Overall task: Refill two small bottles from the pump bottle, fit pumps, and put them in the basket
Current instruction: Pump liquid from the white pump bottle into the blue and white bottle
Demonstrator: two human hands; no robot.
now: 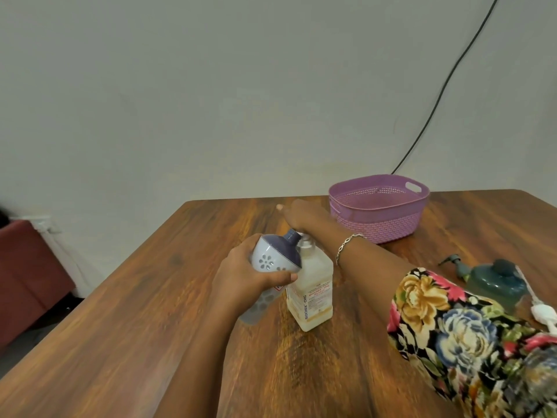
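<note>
Head view, left hand [250, 277] gripping flower-print bottle [272, 256], right hand [304, 218] grasp unclear, pump bottle [315, 294] labelled BIOCHEK CHG

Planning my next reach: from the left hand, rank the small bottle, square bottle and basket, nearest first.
1. Small bottle, held in the left hand.
2. Square bottle, just to its right.
3. Basket, back right.

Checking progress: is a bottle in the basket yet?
No, the basket is bare inside, and the left hand holds a small bottle.
</note>
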